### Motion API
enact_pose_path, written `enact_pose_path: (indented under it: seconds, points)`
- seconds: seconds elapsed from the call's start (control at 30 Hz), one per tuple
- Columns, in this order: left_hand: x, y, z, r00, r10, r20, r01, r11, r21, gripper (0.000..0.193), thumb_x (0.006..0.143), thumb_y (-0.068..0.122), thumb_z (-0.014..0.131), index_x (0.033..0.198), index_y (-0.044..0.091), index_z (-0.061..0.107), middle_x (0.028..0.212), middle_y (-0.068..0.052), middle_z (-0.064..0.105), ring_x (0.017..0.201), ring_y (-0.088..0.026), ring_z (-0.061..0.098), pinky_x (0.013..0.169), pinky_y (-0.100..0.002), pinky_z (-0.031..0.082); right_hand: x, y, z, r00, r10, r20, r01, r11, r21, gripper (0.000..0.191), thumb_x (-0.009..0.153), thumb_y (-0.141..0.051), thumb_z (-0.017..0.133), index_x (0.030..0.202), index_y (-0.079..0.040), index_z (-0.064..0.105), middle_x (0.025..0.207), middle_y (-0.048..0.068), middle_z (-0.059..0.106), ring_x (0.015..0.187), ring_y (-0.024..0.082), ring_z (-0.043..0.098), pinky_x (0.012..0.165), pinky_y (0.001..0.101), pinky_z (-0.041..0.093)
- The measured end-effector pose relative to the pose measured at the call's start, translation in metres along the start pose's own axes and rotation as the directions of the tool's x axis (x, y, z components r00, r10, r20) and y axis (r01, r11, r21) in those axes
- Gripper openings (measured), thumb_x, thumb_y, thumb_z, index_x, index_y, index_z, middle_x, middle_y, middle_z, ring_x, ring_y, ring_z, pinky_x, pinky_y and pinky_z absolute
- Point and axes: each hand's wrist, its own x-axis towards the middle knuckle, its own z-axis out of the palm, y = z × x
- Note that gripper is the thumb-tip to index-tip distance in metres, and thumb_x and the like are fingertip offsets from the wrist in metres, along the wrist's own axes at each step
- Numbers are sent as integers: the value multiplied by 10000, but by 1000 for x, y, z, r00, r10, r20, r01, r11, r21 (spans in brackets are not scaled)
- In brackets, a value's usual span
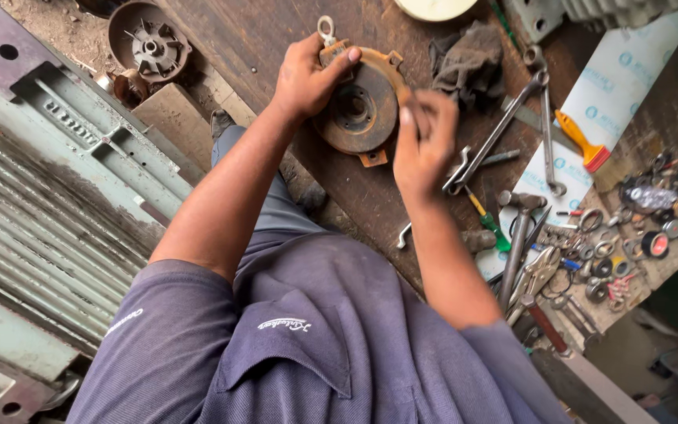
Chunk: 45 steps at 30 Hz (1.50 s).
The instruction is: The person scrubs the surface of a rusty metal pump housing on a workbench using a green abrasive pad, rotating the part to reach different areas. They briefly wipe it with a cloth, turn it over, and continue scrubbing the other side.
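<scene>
Head camera looks down on a dark wooden counter [355, 188]. Left hand [308, 74] is closed over the upper rim of a rusty round metal motor cover [359, 110], which lies on the counter. Right hand [424, 141] has its fingers curled at the cover's right edge; whether it grips anything I cannot tell. Long steel wrenches [504, 129] lie near on the right.

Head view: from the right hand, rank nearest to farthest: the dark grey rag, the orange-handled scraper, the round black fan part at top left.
Measured from the right hand:
1. Dark grey rag, just above the hand on the wooden bench.
2. Orange-handled scraper, off to the hand's right on the white sheet.
3. Round black fan part, far across at top left, beyond the left hand.
</scene>
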Motion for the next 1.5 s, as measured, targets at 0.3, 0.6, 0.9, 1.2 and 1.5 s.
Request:
enact_pose_path:
  seconds: [0.3, 0.6, 0.9, 1.2, 1.5]
  points:
    - [-3, -15, 3, 998, -59, 26, 63, 982, -177, 420, 975, 409, 746, 993, -7, 696, 829, -74, 736, 771, -118, 678, 707, -331, 573, -1, -14, 5, 996, -87, -16, 86, 995, -44, 207, 1053, 30, 650, 1230, 0, 546, 1159, 138, 692, 1044, 233, 716, 936, 350, 584]
    - [0, -11, -2, 999, -37, 31, 38, 999, -36, 404, 985, 400, 743, 984, -3, 708, 844, -66, 762, 788, -99, 714, 728, -316, 571, -3, -21, 10, 996, -80, -37, 80, 997, -3, 164, 1082, 46, 614, 1230, 14, 550, 1218, 166, 661, 1122, 265, 722, 964, 380, 620]
    - [2, 1, -3, 999, -51, 16, 50, 998, 34, 452, 956, 443, 727, 965, -9, 717, 814, -139, 765, 753, -186, 753, 702, -353, 571, 1, -24, 8, 993, -118, -15, 114, 982, -150, 170, 1040, 27, 637, 1201, 23, 583, 1147, 164, 674, 1038, 321, 710, 914, 420, 579]
    - [5, -7, 0, 997, -71, -21, 72, 994, 81, 461, 937, 451, 744, 918, -8, 706, 788, -146, 742, 739, -180, 717, 692, -362, 555, 1, -25, 10, 994, -107, 4, 108, 994, -29, 172, 1043, 62, 599, 1202, 17, 552, 1142, 206, 658, 1043, 349, 714, 909, 401, 601]
    - [5, -16, 1, 996, -89, 3, 89, 995, -44, 419, 958, 421, 735, 959, 3, 711, 813, -52, 741, 757, -112, 682, 713, -309, 560, 13, -100, -62, 601, 188, 777, 337, 822, -459, 200, 833, -3, 582, 1020, -66, 618, 736, 196, 623, 781, 417, 635, 687, 525, 512]
